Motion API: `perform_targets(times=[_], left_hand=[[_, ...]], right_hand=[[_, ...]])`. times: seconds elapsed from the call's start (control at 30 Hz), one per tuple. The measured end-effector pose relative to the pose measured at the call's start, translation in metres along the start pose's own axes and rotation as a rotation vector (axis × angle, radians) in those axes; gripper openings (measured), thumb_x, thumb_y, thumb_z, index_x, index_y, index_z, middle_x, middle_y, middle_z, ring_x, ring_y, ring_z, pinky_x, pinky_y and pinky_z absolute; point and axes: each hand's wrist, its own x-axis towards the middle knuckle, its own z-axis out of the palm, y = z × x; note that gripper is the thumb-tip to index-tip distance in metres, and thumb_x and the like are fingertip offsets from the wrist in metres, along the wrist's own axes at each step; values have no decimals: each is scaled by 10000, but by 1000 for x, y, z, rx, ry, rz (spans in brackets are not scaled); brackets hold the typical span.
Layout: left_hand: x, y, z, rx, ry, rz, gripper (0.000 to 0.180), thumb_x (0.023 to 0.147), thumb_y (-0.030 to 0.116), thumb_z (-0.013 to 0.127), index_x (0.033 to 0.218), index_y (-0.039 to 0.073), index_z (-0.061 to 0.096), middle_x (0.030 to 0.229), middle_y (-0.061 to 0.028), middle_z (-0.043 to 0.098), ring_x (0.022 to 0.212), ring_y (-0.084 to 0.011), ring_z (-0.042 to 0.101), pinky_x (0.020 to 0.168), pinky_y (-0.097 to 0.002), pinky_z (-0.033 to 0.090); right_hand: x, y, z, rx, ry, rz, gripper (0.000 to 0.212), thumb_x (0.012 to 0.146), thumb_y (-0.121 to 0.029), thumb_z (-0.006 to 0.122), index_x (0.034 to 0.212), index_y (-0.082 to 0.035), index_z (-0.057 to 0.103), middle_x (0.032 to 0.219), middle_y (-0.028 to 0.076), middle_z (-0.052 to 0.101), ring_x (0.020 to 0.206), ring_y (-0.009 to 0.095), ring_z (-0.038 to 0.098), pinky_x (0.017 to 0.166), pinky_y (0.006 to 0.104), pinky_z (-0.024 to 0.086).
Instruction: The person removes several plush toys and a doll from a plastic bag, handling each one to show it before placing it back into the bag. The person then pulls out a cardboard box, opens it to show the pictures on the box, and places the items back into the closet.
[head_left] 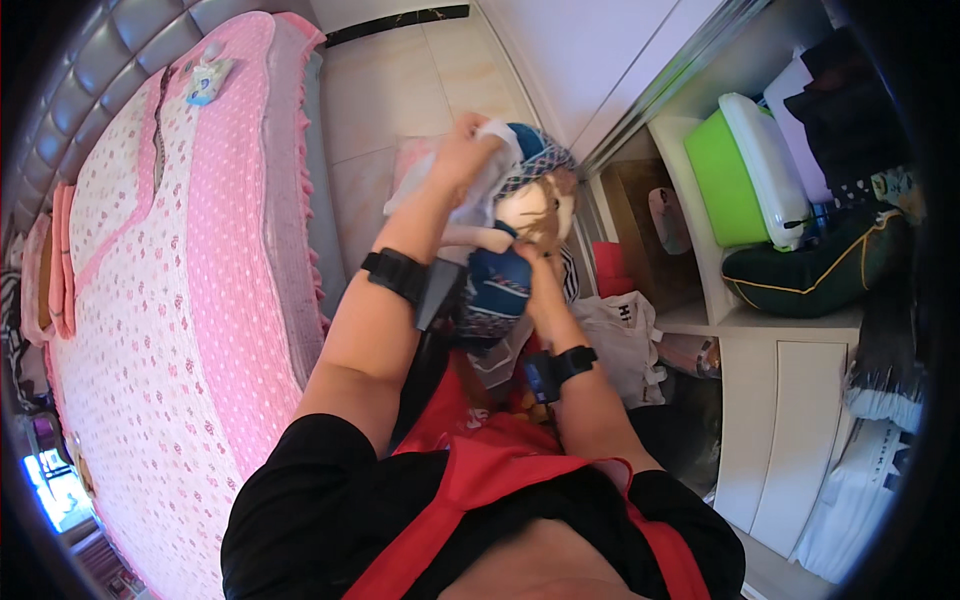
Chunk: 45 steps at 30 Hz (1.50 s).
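Note:
A doll (500, 278) with a blue hat and blue patterned clothes is in front of me, between the bed and the wardrobe. My right hand (537, 266) grips its blue clothing just below the head. Toward the doll's hat, my left hand (468, 155) closes on a thin white plastic bag (480, 192), which bunches beside the doll's head. Motion blurs the left fingers and the bag. One pale arm of the doll (480, 238) sticks out to the left, under my forearm. Both my wrists carry black bands.
A bed (190, 300) with a pink floral cover lies to the left, with a tissue pack (208, 82) on it. At right, an open wardrobe (700, 290) holds a green box (722, 175) with a white lid and a dark green cushion (810, 268). A white tote bag (612, 340) lies near my right forearm.

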Motion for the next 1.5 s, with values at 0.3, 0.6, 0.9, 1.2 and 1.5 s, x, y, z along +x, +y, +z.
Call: perform_targets(times=[0.3,0.6,0.9,1.2,1.5], left_hand=[[14,10,-48,676,-17,3,321,687,369,596,715,57,665,627,-101,590,574,-180,555,559,-299,435],[12,-1,-32,608,-97,154,390,713,414,521,844,77,666,757,-116,635,745,-242,599,693,-307,456],[-78,60,-2,519,-259,380,379,822,392,512,785,39,645,632,-140,600,608,-242,586,586,-341,441],[-146,69,82,1013,-297,688,201,759,248,529,805,61,589,679,-166,604,669,-330,601,572,-433,471],[-194,70,94,938,-484,1059,326,707,177,558,1017,94,500,633,-123,598,582,-300,601,493,-418,455]], right_hand=[[-10,-24,-154,-126,-24,-17,437,727,-194,622,1101,-4,502,1030,109,550,920,218,547,792,331,459],[-77,-69,-117,-948,-370,-304,720,703,-285,663,1277,-25,314,1235,104,426,1130,244,418,961,375,332],[-99,-53,-80,-442,-169,-216,628,640,-60,709,1185,7,405,1154,100,507,1033,199,497,868,310,401],[-138,-73,-64,-1181,185,-767,680,547,-209,737,1119,-8,430,987,219,548,922,377,528,769,412,439],[-173,-106,-62,-1180,324,-525,681,591,-288,745,1108,25,432,999,236,556,934,358,543,776,400,435]])
